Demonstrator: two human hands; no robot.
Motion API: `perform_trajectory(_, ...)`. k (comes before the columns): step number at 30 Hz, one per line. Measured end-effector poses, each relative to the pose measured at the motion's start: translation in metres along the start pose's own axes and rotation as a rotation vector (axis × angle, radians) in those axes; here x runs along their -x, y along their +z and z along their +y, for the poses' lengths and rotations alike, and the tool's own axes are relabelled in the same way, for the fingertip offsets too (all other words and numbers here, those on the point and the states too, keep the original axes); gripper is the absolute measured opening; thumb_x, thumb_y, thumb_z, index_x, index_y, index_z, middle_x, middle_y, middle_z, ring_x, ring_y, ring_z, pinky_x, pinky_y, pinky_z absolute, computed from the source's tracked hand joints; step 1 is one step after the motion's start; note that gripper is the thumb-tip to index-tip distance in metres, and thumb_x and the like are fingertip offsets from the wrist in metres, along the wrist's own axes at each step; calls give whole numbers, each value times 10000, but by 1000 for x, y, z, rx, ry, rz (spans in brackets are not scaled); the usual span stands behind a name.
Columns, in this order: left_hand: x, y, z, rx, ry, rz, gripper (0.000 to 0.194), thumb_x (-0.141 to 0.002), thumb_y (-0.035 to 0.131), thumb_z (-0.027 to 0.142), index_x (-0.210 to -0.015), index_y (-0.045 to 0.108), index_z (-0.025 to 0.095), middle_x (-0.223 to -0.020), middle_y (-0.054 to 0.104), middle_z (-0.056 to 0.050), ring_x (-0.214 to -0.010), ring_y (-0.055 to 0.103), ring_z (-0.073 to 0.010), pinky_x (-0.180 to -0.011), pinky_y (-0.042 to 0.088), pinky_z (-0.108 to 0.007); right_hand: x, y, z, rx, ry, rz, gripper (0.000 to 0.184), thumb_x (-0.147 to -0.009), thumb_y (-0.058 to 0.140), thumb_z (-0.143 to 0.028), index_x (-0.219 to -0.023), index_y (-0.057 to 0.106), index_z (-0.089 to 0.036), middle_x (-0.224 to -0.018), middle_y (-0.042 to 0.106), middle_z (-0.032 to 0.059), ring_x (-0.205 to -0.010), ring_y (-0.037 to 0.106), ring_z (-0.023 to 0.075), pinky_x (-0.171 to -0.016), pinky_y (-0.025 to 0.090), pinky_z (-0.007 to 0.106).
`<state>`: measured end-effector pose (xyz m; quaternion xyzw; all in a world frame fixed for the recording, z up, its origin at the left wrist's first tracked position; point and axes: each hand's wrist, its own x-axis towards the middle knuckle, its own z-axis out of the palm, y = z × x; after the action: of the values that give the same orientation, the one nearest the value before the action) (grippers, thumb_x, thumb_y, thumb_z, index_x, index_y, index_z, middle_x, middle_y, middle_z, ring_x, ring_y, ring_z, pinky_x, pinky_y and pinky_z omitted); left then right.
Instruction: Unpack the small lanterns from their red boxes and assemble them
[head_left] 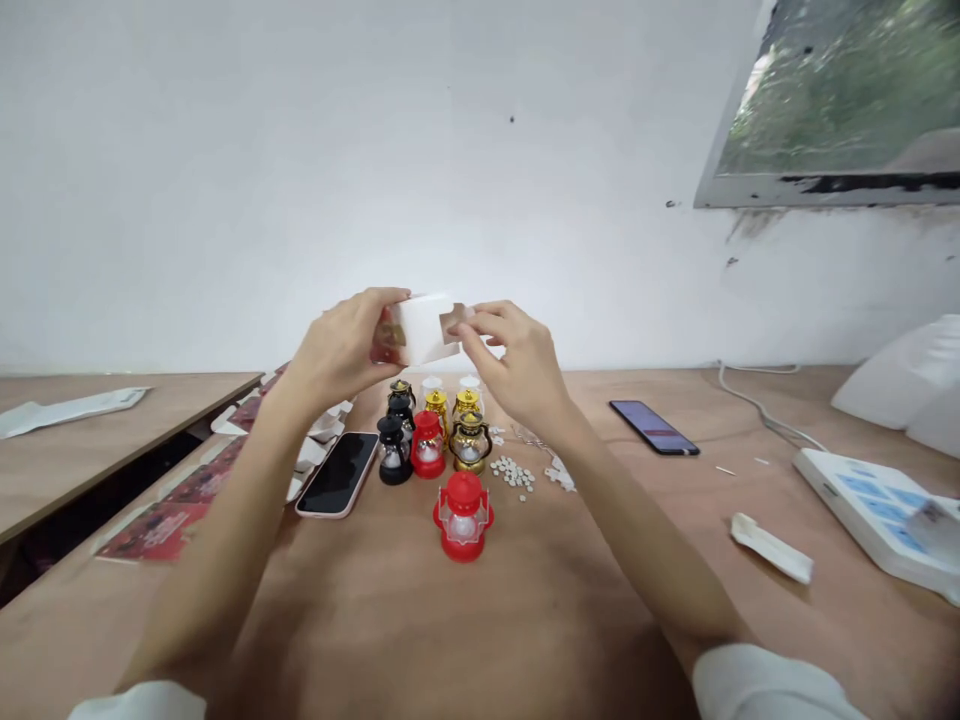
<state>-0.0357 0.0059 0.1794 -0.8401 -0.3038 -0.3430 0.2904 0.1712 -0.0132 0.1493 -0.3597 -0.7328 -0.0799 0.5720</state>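
A small white and red cardboard box [426,330] is held up above the table. My left hand [337,345] grips its left end, thumb below and fingers above. The fingers of my right hand [517,355] pinch the flap at the box's right end. Below, a red mini lantern [463,520] stands upright on its own. Behind it are several more small lanterns, among them a black lantern [393,455], another red lantern [428,448] and a gold lantern [470,445]. The inside of the box is hidden.
A phone [339,476] lies left of the lanterns, beside red printed cartons [161,530]. Small white discs [513,474] are scattered right of them. Farther right are a second phone [655,428], a white strip [772,548] and a white box-like item [877,510].
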Motion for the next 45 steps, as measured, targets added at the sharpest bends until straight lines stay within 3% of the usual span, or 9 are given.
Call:
perform_trajectory(4,-4,16,4,69,11,72,570,-699,667,234,-1211,420,208,-1050,611,-57,-856,603,-182,-718,496,-294,2,-5,21,-39,91,18,246,-786,590,-272,-557,620,-187,-737,613,26,-678,573,150,-660,496,344)
perform_trajectory(7,-3,21,9,113,30,110,603,-706,666,206,-1244,394,225,-1077,595,-57,-870,600,-179,-718,501,-294,6,-8,26,-108,51,-4,57,-737,618,-203,-731,674,-206,-872,621,25,-753,593,154,-664,527,332)
perform_trajectory(12,-2,23,15,84,144,90,503,-744,623,145,-1204,466,276,-1158,533,-75,-981,566,-214,-769,503,-344,7,-8,27,-125,0,-130,392,-733,570,-132,-1106,584,-253,-1105,589,33,-791,591,148,-682,554,336)
perform_trajectory(18,2,25,17,113,172,68,392,-739,617,148,-1098,527,277,-1203,455,-75,-981,538,-210,-781,503,-366,7,-14,25,-322,59,-178,324,-782,530,-212,-1102,544,-259,-1198,550,18,-800,587,134,-649,563,304)
perform_trajectory(27,-2,51,44,432,69,457,525,-757,648,392,-1199,396,264,-1112,516,-76,-1054,518,-253,-869,451,-453,8,-18,14,-578,188,-112,273,-790,560,-349,-1040,553,-240,-886,531,0,-754,543,120,-655,576,286)
perform_trajectory(30,-1,48,47,442,14,418,573,-780,603,441,-1263,351,265,-1152,514,-87,-1054,524,-259,-863,452,-457,6,-20,15,-633,186,-174,320,-818,518,-459,-1068,549,-261,-927,537,8,-821,566,135,-672,566,293)
perform_trajectory(33,1,41,48,392,-21,371,395,-812,552,410,-1158,417,275,-1121,526,-77,-1072,517,-251,-877,447,-471,5,-22,15,-679,198,-259,382,-847,433,-545,-1092,557,-280,-1036,571,23,-919,584,159,-729,557,326)
perform_trajectory(37,1,38,52,377,-33,364,303,-782,572,351,-1043,438,273,-1093,545,-64,-1072,520,-241,-881,448,-475,6,-21,13,-695,182,-302,339,-812,538,-501,-1063,587,-277,-1134,593,23,-1039,564,178,-824,530,359)
perform_trajectory(45,-1,41,58,269,66,369,280,-724,599,289,-961,460,234,-1023,609,-62,-976,578,-223,-814,465,-418,9,-18,8,-773,265,-244,295,-659,732,-391,-825,582,-199,-1056,627,33,-814,628,146,-774,544,366)
